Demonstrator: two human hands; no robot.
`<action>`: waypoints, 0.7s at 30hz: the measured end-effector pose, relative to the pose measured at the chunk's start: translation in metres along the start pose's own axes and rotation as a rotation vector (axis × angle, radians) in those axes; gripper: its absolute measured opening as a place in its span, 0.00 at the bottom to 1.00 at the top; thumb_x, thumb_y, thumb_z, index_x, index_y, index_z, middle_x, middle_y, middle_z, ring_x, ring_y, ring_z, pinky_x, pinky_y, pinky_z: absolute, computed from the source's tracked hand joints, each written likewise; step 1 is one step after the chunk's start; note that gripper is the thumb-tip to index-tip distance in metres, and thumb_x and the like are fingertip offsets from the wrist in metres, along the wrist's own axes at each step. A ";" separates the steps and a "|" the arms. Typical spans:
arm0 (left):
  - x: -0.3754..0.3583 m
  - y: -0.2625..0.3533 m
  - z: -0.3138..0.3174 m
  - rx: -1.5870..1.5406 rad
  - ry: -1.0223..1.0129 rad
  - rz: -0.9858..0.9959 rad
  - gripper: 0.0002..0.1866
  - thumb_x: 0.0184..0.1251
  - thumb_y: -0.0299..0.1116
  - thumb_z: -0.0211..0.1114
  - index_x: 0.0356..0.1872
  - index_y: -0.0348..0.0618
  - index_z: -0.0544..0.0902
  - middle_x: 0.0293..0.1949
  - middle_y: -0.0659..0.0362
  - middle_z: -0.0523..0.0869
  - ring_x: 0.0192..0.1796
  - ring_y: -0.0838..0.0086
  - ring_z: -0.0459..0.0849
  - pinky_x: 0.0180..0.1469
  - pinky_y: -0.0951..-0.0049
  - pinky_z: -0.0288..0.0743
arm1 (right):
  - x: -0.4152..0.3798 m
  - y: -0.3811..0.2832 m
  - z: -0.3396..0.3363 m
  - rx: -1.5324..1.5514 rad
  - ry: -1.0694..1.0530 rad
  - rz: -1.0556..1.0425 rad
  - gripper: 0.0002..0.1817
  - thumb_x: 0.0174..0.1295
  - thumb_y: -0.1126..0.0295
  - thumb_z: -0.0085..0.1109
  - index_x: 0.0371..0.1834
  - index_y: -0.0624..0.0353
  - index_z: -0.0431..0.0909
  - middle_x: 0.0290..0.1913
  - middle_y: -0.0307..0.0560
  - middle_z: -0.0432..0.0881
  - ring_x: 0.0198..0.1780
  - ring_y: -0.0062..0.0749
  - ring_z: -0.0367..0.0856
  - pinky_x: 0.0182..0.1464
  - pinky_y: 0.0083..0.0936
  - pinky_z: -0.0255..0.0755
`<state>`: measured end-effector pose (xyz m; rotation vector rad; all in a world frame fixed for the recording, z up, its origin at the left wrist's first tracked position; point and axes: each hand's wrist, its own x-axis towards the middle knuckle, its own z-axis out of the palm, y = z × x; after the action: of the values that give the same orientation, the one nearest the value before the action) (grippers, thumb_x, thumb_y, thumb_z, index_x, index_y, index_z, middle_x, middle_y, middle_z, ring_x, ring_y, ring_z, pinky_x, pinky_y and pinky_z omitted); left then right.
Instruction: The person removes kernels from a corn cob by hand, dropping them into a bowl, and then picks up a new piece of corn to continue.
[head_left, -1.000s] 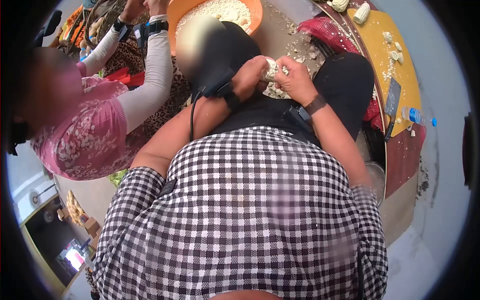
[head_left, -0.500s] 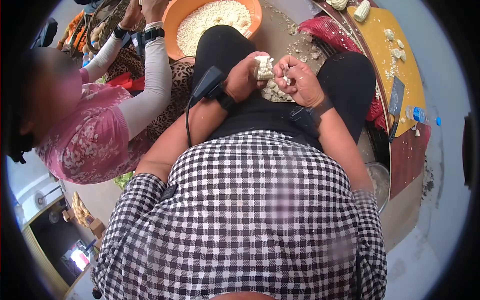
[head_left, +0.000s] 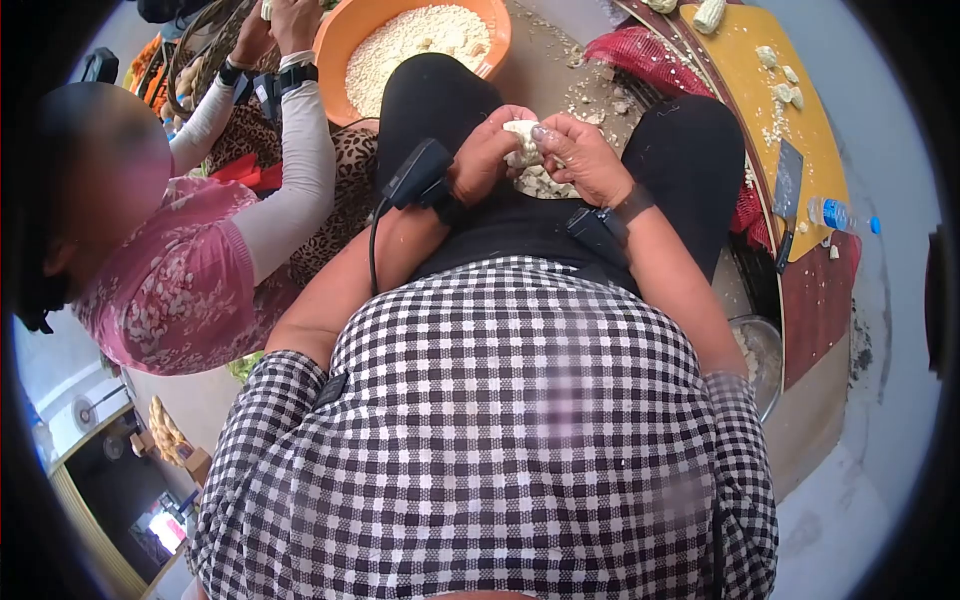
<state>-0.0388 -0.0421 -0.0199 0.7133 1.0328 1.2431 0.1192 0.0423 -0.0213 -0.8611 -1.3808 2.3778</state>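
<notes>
Between my knees, my left hand point(head_left: 487, 155) is closed around a piece of white corn cob point(head_left: 523, 140). My right hand point(head_left: 590, 160) touches the cob's right side, its thumb and fingers pressed on the kernels. Below both hands lies a heap of pale broken pieces point(head_left: 545, 184), partly hidden by the hands. An orange basin point(head_left: 333, 50) holding many loose white kernels point(head_left: 410, 50) stands beyond my left knee.
A co-worker in a pink flowered top point(head_left: 180, 270) sits close at the left, hands raised. At the right, a yellow board point(head_left: 815, 150) bears a cleaver point(head_left: 788, 185), a water bottle point(head_left: 840, 222) and corn pieces. A red mesh bag point(head_left: 640, 48) lies beyond my right knee.
My right hand has moved left onto the cob, where before it was apart with kernels at its fingers. The cob is tilted differently in my left hand. The whole view has shifted slightly.
</notes>
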 end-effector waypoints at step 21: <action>-0.003 0.002 0.000 -0.058 0.078 0.082 0.14 0.63 0.27 0.55 0.49 0.40 0.67 0.39 0.58 0.77 0.36 0.76 0.77 0.37 0.78 0.73 | -0.001 -0.005 0.001 0.204 0.117 -0.024 0.08 0.68 0.65 0.51 0.40 0.59 0.72 0.31 0.36 0.71 0.27 0.14 0.68 0.21 0.07 0.59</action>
<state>-0.0399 -0.0445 -0.0174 0.6724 1.0349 1.3753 0.1184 0.0435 -0.0165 -0.9051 -1.0769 2.3581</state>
